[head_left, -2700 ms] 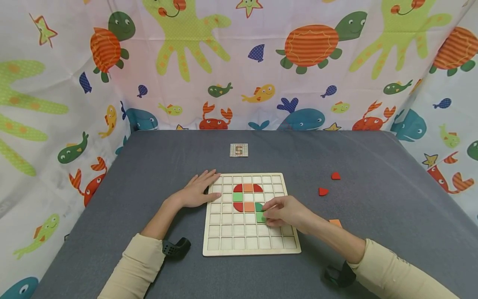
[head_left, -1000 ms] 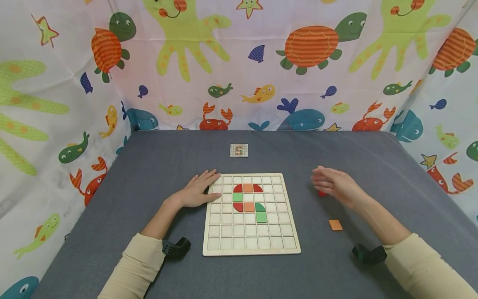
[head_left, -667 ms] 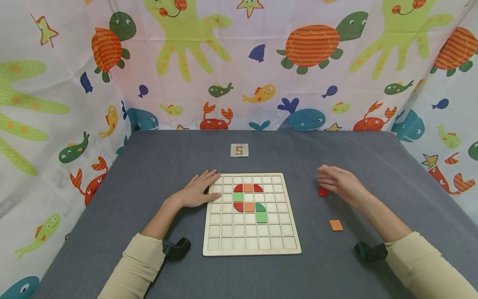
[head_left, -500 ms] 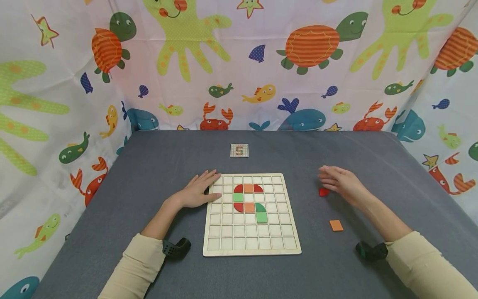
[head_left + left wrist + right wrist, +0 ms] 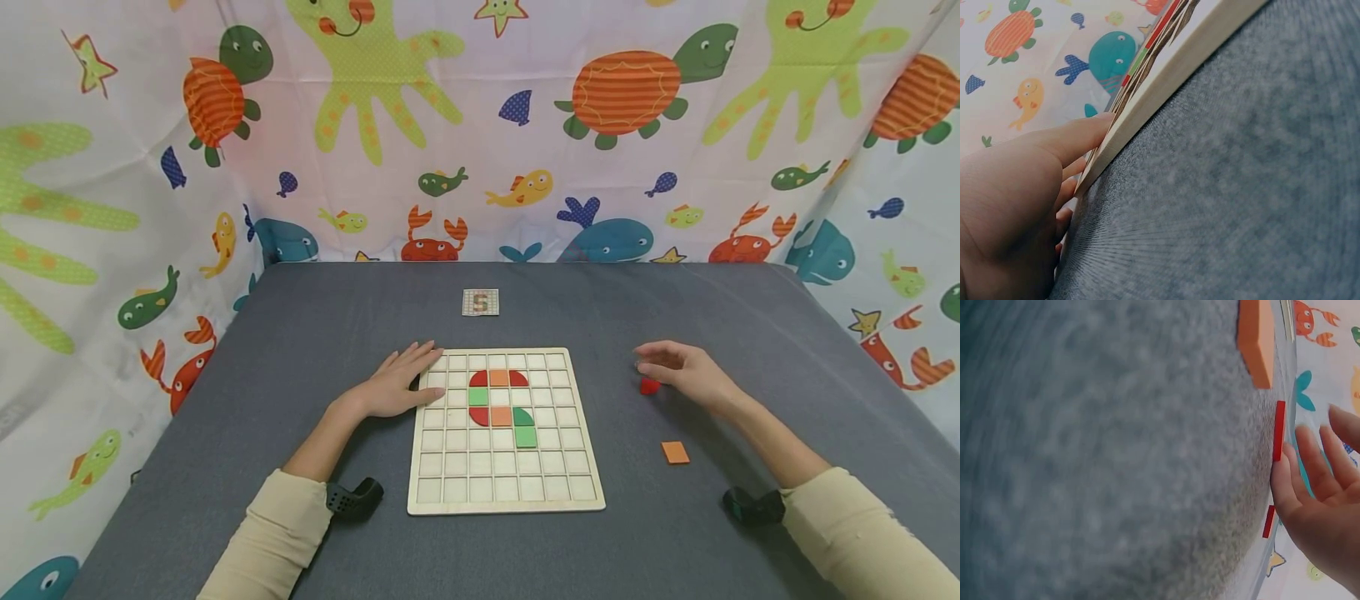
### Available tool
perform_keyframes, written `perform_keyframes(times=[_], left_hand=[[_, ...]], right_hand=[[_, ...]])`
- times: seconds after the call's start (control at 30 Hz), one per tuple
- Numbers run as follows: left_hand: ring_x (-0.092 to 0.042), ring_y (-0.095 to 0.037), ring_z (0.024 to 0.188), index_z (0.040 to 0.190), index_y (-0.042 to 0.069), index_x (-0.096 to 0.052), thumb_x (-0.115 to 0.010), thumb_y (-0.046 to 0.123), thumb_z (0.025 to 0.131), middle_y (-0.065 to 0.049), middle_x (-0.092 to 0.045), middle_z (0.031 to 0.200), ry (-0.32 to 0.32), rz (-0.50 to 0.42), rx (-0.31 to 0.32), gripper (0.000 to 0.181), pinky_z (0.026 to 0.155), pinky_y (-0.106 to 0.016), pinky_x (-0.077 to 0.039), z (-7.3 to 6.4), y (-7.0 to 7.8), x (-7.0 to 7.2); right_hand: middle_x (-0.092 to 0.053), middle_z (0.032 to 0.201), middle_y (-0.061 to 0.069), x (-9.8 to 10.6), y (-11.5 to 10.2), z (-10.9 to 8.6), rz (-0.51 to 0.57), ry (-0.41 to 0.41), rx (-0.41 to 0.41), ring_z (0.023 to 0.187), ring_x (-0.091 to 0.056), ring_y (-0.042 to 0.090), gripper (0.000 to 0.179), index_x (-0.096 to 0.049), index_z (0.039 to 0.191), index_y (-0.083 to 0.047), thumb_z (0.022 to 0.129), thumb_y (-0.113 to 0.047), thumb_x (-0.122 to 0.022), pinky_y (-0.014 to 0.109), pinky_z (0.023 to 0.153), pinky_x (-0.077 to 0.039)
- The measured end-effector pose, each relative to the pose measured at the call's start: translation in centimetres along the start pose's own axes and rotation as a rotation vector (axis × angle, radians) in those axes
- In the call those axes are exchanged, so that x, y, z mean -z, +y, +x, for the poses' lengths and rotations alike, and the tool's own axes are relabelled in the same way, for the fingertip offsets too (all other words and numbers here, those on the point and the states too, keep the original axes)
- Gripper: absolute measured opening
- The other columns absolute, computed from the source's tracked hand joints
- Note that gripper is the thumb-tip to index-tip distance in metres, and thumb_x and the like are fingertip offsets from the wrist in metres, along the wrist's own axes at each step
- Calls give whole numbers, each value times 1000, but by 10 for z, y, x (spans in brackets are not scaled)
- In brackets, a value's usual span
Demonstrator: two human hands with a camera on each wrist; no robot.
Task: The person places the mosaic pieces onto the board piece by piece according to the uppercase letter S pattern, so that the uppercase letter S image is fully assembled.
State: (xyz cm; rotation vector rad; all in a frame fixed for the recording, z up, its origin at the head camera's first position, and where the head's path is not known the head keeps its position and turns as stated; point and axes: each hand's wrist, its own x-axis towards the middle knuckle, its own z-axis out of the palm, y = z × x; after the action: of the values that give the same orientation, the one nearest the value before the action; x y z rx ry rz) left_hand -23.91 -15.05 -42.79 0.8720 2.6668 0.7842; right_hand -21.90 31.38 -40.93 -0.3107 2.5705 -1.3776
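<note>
- The right hand (image 5: 684, 372), at the green square (image 5: 526, 437) on the wooden board (image 5: 506, 506) moments earlier, is now well right of it, beside a red piece (image 5: 649, 387) — thumb and fingers parted, contact unclear.
- The left hand (image 5: 393, 390) stays spread on the board's left edge.
- An orange square (image 5: 675, 452), partly covered before, lies fully visible on the table (image 5: 352, 308).

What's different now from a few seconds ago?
The right hand has left the green square on the board and moved right, to the loose red pieces on the table. The left hand stays at the board's left edge; the loose orange tile hasn't moved.
</note>
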Motion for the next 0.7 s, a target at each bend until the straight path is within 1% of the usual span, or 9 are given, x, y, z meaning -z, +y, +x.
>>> perform_keyframes(times=[0.17, 0.3, 0.47, 0.7], left_hand=[[-7, -38, 142, 150, 1, -26, -55, 36, 97, -20, -18, 154, 4, 1, 0, 70, 110, -56, -2, 0, -1, -1], [-8, -38, 142, 150, 1, -26, -55, 36, 97, -20, -19, 154, 7, -1, 1, 70, 110, -57, -2, -1, 0, -1], [-8, -38, 142, 150, 1, -26, -55, 36, 97, -20, -19, 154, 8, -1, 0, 70, 110, -57, -2, 0, -1, -1], [-8, -38, 142, 150, 1, -26, -55, 37, 97, -20, -19, 154, 8, 6, 0, 70, 110, -57, -3, 0, -1, -1]], right_hand=[[-62, 111, 18, 0, 3, 1, -84, -30, 118, 96, -60, 18, 39, -55, 126, 3, 91, -11, -66, 23, 77, -49], [-62, 109, 17, 0, 4, 2, -146, -49, 186, 97, -60, 23, 41, -57, 124, 5, 86, -1, -69, 20, 77, -48], [-62, 111, 17, 1, 5, 1, -189, -63, 205, 99, -59, 27, 43, -58, 123, 5, 82, 4, -71, 21, 81, -48], [-63, 109, 16, 3, 5, 1, -226, -86, 231, 98, -60, 29, 42, -58, 122, 6, 82, 6, -71, 33, 83, -51]])
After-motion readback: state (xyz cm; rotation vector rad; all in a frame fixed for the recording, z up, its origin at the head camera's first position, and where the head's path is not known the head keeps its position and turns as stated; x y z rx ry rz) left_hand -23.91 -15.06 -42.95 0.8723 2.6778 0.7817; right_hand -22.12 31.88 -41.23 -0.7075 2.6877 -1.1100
